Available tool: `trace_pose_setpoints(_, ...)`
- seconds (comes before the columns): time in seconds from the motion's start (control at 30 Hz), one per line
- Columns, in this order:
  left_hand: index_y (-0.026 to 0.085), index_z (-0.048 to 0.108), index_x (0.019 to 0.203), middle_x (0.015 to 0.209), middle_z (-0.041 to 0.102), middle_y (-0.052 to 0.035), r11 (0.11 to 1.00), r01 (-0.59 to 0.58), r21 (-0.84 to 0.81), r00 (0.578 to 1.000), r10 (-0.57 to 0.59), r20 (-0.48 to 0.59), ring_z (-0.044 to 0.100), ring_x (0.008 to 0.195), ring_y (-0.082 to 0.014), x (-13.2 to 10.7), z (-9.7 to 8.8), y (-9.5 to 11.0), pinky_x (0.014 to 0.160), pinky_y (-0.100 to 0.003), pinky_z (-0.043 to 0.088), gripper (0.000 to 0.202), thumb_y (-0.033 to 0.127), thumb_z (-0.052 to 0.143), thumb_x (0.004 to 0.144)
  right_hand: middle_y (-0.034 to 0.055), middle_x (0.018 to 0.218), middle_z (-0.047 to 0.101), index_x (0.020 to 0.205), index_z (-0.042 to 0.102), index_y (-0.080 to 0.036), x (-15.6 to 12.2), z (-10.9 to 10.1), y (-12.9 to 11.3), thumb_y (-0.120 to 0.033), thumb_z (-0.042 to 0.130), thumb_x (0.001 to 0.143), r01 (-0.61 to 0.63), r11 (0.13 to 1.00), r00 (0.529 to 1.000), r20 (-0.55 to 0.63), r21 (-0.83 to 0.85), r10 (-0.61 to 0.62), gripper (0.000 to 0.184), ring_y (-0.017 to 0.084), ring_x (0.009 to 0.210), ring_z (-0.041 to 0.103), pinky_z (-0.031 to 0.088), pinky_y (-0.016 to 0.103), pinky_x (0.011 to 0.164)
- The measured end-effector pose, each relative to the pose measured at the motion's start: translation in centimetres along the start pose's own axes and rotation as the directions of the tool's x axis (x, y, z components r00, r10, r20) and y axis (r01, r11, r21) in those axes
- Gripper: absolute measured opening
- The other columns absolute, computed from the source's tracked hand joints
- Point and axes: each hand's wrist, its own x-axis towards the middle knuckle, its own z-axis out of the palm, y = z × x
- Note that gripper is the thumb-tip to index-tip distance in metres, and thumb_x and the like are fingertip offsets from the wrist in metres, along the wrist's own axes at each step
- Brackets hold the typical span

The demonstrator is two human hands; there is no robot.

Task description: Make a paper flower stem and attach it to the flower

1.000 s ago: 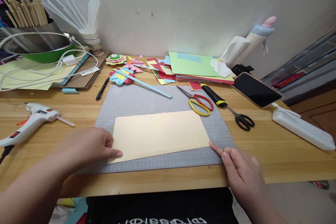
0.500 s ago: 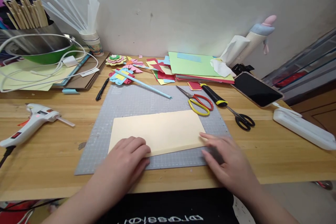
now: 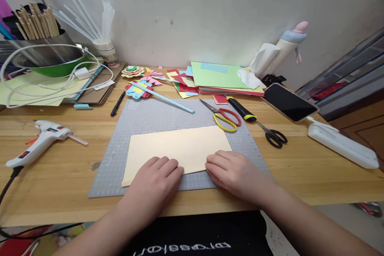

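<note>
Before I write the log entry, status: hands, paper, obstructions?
Left hand, right hand: both at cream sheet's near edge. Sheet on grey mat. Red-and-yellow-handled scissors close by its far right corner.

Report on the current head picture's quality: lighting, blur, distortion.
Head view, lighting: the paper looks bright without harsh glare, while the shelves at right are dimmer. Head view, blur: left hand and right hand look fairly sharp. Head view, distortion: the shelves slant steeply, likely a wide-lens effect.
</note>
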Motion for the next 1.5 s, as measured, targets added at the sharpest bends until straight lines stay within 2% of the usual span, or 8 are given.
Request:
trace_pose_setpoints(0.1,0.018,0.060,0.084,0.077,0.061,-0.0017,0.999,-0.003,0.046,0.995,0.007,-0.099,0.054,0.070,-0.0179,0.0,0.2,0.1,0.065,-0.034,0.042,0.012,0.010,0.050,0.085,0.0050,0.078,0.064,0.078,0.062,-0.017,0.3,-0.1,-0.3,-0.014,0.045,0.091,0.013,1.000,0.998,0.057,0.026,-0.014,0.021,0.016,0.075,0.056,0.044,0.028,0.066)
trace_pose_setpoints(0.27,0.017,0.060,0.082,0.074,0.062,0.0001,0.997,-0.024,0.074,0.963,0.043,-0.266,0.054,0.071,-0.0159,0.0,0.1,0.6,0.069,-0.034,0.038,0.013,0.010,0.051,0.087,0.0053,0.079,0.065,0.082,0.064,-0.018,1.4,0.5,-2.6,-0.017,0.046,0.091,-0.053,0.998,0.998,-0.024,0.038,0.054,0.020,0.018,0.080,0.057,0.043,0.029,0.067)
trace_pose_setpoints(0.53,0.017,0.055,0.066,0.065,0.055,-0.0007,0.995,0.001,0.102,0.935,0.035,-0.352,0.046,0.065,-0.0153,-0.4,-1.4,1.6,0.070,-0.033,0.037,0.025,0.010,0.045,0.088,0.0039,0.075,0.062,0.078,0.061,-0.017,3.5,1.3,-5.2,-0.018,0.046,0.093,0.008,1.000,0.992,-0.129,0.004,-0.008,0.021,0.018,0.070,0.052,0.037,0.032,0.058)
trace_pose_setpoints(0.73,0.014,0.061,0.080,0.074,0.064,-0.0021,0.997,-0.064,0.046,0.920,0.077,-0.383,0.054,0.072,-0.0159,-1.2,-2.3,1.9,0.073,-0.034,0.035,0.022,0.013,0.042,0.092,0.0036,0.072,0.063,0.076,0.063,-0.018,3.6,-0.3,-5.0,-0.013,0.048,0.089,0.167,0.984,0.966,-0.190,-0.061,-0.176,0.020,0.019,0.073,0.056,0.043,0.033,0.062)
trace_pose_setpoints(0.97,0.014,0.062,0.087,0.070,0.065,0.0015,0.997,-0.053,0.061,0.916,0.073,-0.395,0.057,0.070,-0.0141,-1.4,-2.2,1.9,0.070,-0.034,0.034,0.010,0.013,0.052,0.089,0.0022,0.081,0.069,0.081,0.065,-0.020,1.4,-1.4,-3.2,-0.013,0.055,0.087,0.155,0.981,0.973,-0.154,-0.119,-0.172,0.013,0.020,0.083,0.061,0.052,0.037,0.077)
trace_pose_setpoints(1.17,0.014,0.062,0.092,0.075,0.068,0.0006,0.997,-0.046,0.069,0.910,0.071,-0.409,0.059,0.074,-0.0147,-1.8,-2.6,1.6,0.072,-0.034,0.036,0.010,0.013,0.053,0.089,0.0001,0.085,0.070,0.084,0.064,-0.022,-1.0,-2.5,-0.9,-0.013,0.056,0.084,0.102,0.982,0.985,-0.122,-0.159,-0.122,0.012,0.017,0.087,0.064,0.049,0.042,0.094)
trace_pose_setpoints(1.37,0.014,0.062,0.094,0.076,0.069,-0.0007,0.996,-0.038,0.081,0.911,0.068,-0.407,0.060,0.076,-0.0164,-2.7,-2.6,1.2,0.074,-0.035,0.037,0.010,0.011,0.057,0.086,-0.0003,0.084,0.072,0.081,0.064,-0.025,-4.4,-3.2,2.9,-0.019,0.060,0.083,0.059,0.975,0.991,-0.109,-0.213,-0.084,0.007,0.018,0.083,0.066,0.049,0.043,0.095)
trace_pose_setpoints(1.5,0.015,0.062,0.096,0.079,0.070,-0.0018,0.992,-0.031,0.118,0.898,0.080,-0.433,0.062,0.079,-0.0174,-3.3,-2.6,0.5,0.076,-0.035,0.039,0.013,0.009,0.058,0.085,0.0022,0.078,0.071,0.078,0.062,-0.023,-6.9,-3.3,5.8,-0.016,0.060,0.079,-0.148,0.939,0.970,-0.231,-0.311,0.077,0.008,0.020,0.076,0.067,0.054,0.041,0.083)
